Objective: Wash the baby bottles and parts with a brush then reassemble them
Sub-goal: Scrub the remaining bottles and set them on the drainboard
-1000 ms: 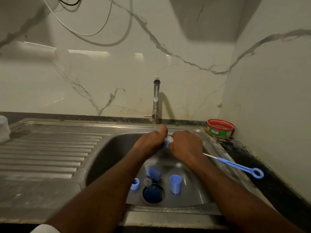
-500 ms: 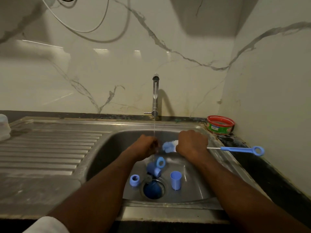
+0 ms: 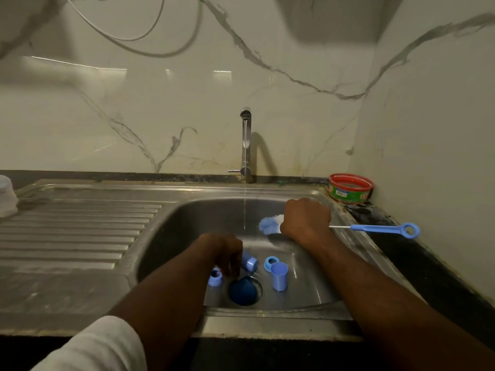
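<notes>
Four blue bottle parts and one brush in my sink.

My right hand (image 3: 305, 218) grips the one brush (image 3: 270, 224); my left hand (image 3: 223, 251), well apart and lower, curls fingers down among four blue parts: two rings (image 3: 215, 277), one cap (image 3: 250, 263), one upright cup (image 3: 279, 275); I cannot tell whether it holds anything.

Single head cam, fwd and down, close over sink (image 3: 308, 307) and wall tap (image 3: 246, 145).

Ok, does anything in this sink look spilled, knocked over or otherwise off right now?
Mostly fine. The thin stream from the steel tap falls past the blue-and-white bottle brush onto nothing. One small blue plastic bottle part lies tipped by the left hand, while the light blue cup-shaped cap stands upright.
</notes>
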The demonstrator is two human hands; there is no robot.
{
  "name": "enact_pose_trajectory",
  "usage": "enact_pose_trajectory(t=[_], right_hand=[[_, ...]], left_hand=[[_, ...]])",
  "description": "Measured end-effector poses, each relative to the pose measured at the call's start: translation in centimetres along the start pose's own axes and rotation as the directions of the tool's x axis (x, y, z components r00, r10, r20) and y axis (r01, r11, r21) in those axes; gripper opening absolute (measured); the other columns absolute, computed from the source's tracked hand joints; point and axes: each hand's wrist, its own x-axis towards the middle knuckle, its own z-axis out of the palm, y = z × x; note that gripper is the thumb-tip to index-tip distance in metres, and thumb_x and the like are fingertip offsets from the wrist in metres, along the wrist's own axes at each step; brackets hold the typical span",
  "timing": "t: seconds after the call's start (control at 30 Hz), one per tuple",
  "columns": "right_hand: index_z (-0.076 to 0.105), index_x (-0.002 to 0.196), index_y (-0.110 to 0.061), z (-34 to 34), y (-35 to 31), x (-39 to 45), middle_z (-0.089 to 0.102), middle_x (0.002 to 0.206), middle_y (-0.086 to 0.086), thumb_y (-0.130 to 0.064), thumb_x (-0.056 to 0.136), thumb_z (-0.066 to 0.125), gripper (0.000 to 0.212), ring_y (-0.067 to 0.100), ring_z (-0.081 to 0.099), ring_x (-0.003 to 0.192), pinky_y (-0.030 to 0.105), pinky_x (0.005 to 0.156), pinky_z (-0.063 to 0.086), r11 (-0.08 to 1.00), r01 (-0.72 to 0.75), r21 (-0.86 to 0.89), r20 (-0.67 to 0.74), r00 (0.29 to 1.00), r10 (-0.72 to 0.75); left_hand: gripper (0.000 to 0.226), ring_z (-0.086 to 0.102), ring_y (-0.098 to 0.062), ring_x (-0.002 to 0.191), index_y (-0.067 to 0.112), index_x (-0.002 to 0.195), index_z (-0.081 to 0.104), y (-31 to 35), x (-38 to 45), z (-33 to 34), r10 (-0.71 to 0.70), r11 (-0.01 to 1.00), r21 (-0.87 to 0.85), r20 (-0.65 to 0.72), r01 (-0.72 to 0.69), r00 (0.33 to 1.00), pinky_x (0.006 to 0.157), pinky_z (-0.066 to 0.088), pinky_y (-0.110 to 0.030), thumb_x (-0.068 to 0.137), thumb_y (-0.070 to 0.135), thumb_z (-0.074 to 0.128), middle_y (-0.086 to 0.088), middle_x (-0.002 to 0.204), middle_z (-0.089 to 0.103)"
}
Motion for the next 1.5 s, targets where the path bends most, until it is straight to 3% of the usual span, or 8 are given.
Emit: enact_pose_trajectory(t=[0.17,0.33,0.57,0.73,0.93,1.0,1.17,1.5], right_hand=[[0.066,0.117,-0.022,0.2,0.0,0.1,0.065,0.119,0.002,-0.042,0.095,0.061,0.030,0.023,0.064,0.109,0.032,0.075,0.038,1.000,-0.002,-0.008,0.010,1.000,0.002],[0.065,0.117,-0.022,0.0,-0.1,-0.1,0.065,0.119,0.002,-0.043,0.095,0.061,0.030,0.022,0.064,0.108,0.032,0.074,0.038,1.000,0.003,0.003,0.021,1.000,-0.003],[0.065,0.118,-0.021,-0.3,0.2,-0.5,0.065,0.122,0.003,-0.039,0.096,0.060,0.029,0.023,0.063,0.110,0.031,0.075,0.040,1.000,0.005,0.002,0.019,1.000,-0.005],[0.066,0.118,-0.022,-0.2,0.5,-0.2,0.066,0.120,0.003,-0.040,0.095,0.062,0.029,0.023,0.065,0.107,0.031,0.072,0.041,1.000,-0.011,0.028,0.018,1.000,0.010],[0.066,0.116,-0.022,-0.4,0.2,-0.4,0.066,0.116,0.001,-0.037,0.096,0.058,0.026,0.022,0.065,0.106,0.031,0.071,0.041,0.999,-0.016,0.043,-0.021,1.000,0.017],[0.065,0.116,-0.022,-0.5,0.1,-0.4,0.066,0.116,0.002,-0.037,0.096,0.058,0.026,0.022,0.065,0.106,0.030,0.072,0.042,0.998,-0.015,0.066,-0.020,1.000,0.017],[0.065,0.117,-0.021,-1.0,0.0,-0.8,0.066,0.116,0.002,-0.036,0.095,0.057,0.028,0.022,0.064,0.104,0.031,0.076,0.047,0.989,-0.031,0.145,-0.037,0.999,0.037],[0.064,0.122,-0.022,-2.2,-0.9,-1.5,0.067,0.117,0.004,-0.030,0.095,0.058,0.028,0.023,0.065,0.103,0.031,0.072,0.043,0.984,-0.031,0.177,-0.111,0.992,0.052]], left_hand=[[0.034,0.066,-0.023,0.106,0.024,0.118,0.074,0.7,-0.3,-0.2,0.006,0.999,-0.034,-0.081,-0.009,0.997,0.095,0.051,-0.035,0.087,0.035,0.079,-0.002,0.119,0.070],[0.058,0.062,-0.024,0.106,0.019,0.120,0.065,2.5,0.6,-0.2,-0.197,0.977,0.035,-0.234,0.210,0.952,0.096,0.050,-0.041,0.083,0.063,0.069,-0.004,0.117,0.066],[0.055,0.060,-0.026,0.118,0.018,0.128,0.060,4.1,1.1,-0.3,-0.250,0.960,0.022,-0.381,0.279,0.890,0.094,0.048,-0.040,0.086,0.051,0.073,-0.007,0.129,0.061],[0.051,0.062,-0.026,0.110,0.022,0.123,0.062,1.8,0.3,-0.7,-0.305,0.952,-0.154,-0.483,0.264,0.820,0.093,0.052,-0.040,0.082,0.051,0.074,-0.005,0.122,0.064],[0.048,0.066,-0.024,0.086,0.017,0.093,0.066,0.2,-0.1,-1.2,-0.441,0.797,-0.604,-0.614,-0.029,0.655,0.082,0.058,-0.041,0.075,0.061,0.058,-0.008,0.094,0.068],[0.033,0.066,-0.022,0.083,0.014,0.092,0.064,0.3,0.2,-1.3,-0.474,0.728,-0.671,-0.640,-0.140,0.604,0.077,0.058,-0.036,0.083,0.046,0.066,-0.008,0.090,0.068],[0.017,0.065,-0.013,0.085,0.010,0.104,0.060,0.7,0.1,-1.7,-0.472,0.644,-0.697,-0.687,-0.316,0.553,0.058,0.051,-0.014,0.094,0.020,0.071,-0.002,0.094,0.064],[0.012,0.064,-0.009,0.084,0.017,0.095,0.066,0.8,0.8,-1.9,-0.393,0.743,-0.574,-0.791,-0.344,0.469,0.075,0.048,-0.020,0.094,0.027,0.071,0.001,0.092,0.070]])
